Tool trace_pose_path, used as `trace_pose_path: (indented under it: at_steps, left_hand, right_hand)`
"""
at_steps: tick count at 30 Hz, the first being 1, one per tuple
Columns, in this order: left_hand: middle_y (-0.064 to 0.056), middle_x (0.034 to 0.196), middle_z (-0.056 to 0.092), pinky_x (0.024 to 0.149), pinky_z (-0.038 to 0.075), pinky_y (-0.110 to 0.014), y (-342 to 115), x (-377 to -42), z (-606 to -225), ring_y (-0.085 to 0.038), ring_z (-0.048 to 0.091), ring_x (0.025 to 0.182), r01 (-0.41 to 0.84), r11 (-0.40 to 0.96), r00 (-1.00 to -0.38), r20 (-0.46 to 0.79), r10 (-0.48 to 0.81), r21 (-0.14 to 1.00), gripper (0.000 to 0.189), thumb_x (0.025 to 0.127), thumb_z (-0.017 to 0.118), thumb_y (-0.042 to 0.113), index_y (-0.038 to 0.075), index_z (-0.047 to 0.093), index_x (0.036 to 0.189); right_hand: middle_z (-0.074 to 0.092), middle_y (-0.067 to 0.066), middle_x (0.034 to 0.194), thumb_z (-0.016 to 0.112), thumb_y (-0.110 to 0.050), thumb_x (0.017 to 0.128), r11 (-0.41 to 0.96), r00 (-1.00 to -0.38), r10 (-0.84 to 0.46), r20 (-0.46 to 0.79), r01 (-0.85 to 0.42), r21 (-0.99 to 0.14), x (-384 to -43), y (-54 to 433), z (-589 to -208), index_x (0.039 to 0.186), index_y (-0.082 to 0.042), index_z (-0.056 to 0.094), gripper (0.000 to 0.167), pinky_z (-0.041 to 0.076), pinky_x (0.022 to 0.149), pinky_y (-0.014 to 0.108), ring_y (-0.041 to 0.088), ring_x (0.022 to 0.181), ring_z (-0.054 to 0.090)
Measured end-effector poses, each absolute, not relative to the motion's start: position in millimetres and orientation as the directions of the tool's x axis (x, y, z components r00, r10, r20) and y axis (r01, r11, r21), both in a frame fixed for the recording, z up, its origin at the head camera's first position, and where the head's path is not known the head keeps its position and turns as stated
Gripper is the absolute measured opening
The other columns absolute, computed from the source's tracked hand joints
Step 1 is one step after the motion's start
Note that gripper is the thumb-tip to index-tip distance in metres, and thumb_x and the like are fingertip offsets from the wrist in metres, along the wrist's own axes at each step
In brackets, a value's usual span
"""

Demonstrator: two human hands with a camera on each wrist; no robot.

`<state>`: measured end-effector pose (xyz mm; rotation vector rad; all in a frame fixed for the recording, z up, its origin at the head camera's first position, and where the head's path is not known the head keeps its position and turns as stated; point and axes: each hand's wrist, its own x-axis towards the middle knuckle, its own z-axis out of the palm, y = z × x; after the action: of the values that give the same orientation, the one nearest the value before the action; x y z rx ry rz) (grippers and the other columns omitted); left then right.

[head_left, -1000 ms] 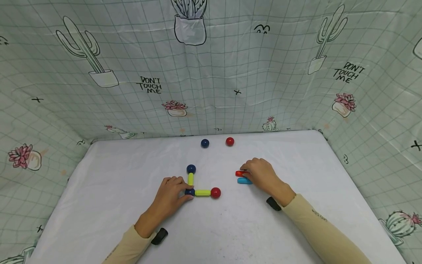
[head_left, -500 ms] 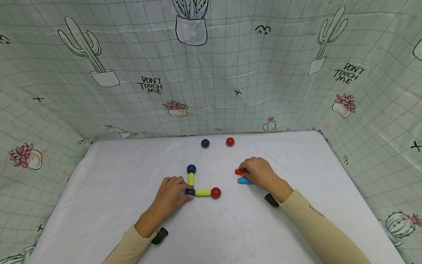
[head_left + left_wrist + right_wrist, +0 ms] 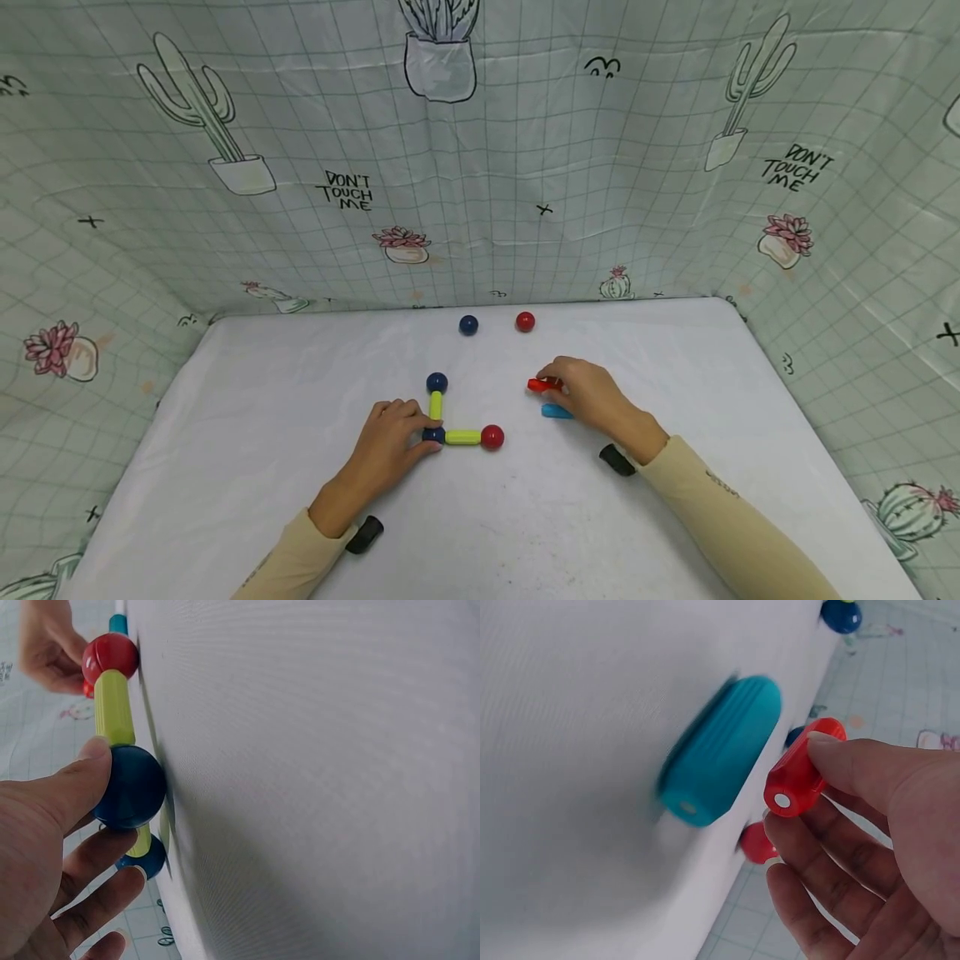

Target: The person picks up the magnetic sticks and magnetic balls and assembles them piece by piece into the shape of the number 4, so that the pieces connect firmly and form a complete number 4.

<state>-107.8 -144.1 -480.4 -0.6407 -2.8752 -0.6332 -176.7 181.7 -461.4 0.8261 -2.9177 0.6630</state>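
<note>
Red rod (image 3: 801, 774), pinched between the thumb and fingertips of your right hand (image 3: 592, 398), sits beyond the blue rod (image 3: 724, 754), while your left hand (image 3: 386, 446) pinches the dark blue ball (image 3: 135, 787) at the corner of an L-shaped assembly (image 3: 462, 437). That shallow right-hand grip might let the short rod twist or slip, and a left-hand tug could part the corner. Since one second ago, the red rod has shifted toward your left hand, whose pinch looks unchanged.
</note>
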Motion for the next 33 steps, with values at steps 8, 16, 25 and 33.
trace_pose_path:
  at_steps: [8, 16, 25, 33]
  left_hand:
    - [0.005, 0.086, 0.063, 0.095, 0.046, -0.044, -144.6, -108.1, -480.6, -0.015, 0.054, 0.082, 0.434, 0.822, -0.900, 0.214, 0.380, 0.368, 0.029, 0.082, 0.093, 0.023, 0.013, 0.084, 0.108]
    - [0.005, 0.086, 0.062, 0.097, 0.046, -0.046, -144.7, -107.9, -480.2, -0.015, 0.054, 0.083, 0.431, 0.821, -0.902, 0.207, 0.379, 0.375, 0.030, 0.082, 0.093, 0.023, 0.013, 0.084, 0.109]
    - [0.004, 0.085, 0.062, 0.096, 0.046, -0.045, -144.2, -107.9, -480.1, -0.015, 0.055, 0.083, 0.424, 0.829, -0.905, 0.199, 0.375, 0.365, 0.030, 0.081, 0.093, 0.023, 0.014, 0.084, 0.108]
    - [0.004, 0.085, 0.062, 0.096, 0.046, -0.046, -143.2, -108.6, -478.7, -0.017, 0.058, 0.086, 0.410, 0.837, -0.912, 0.177, 0.370, 0.363, 0.030, 0.082, 0.093, 0.025, 0.014, 0.084, 0.108]
  right_hand:
    - [0.075, 0.004, 0.099, 0.084, -0.003, 0.090, 0.728, -0.846, -0.509, 0.158, -0.521, -0.445, -170.2, 170.2, -454.8, 0.116, -0.002, 0.078, 0.027, 0.060, 0.077, 0.036, 0.018, 0.087, 0.070]
    - [0.074, 0.003, 0.099, 0.081, -0.001, 0.091, 0.693, -0.868, -0.482, 0.121, -0.462, -0.553, -164.6, 155.8, -452.8, 0.117, -0.001, 0.078, 0.026, 0.059, 0.081, 0.036, 0.018, 0.088, 0.069]
    - [0.074, 0.011, 0.108, 0.076, -0.002, 0.095, 0.612, -0.891, -0.453, 0.040, -0.343, -0.712, -160.3, 144.4, -453.5, 0.121, 0.003, 0.074, 0.026, 0.057, 0.080, 0.031, 0.019, 0.089, 0.065]
    - [0.072, 0.013, 0.105, 0.070, -0.001, 0.099, 0.540, -0.894, -0.447, -0.031, -0.242, -0.806, -162.8, 137.2, -460.3, 0.118, 0.005, 0.070, 0.020, 0.055, 0.074, 0.027, 0.021, 0.091, 0.068]
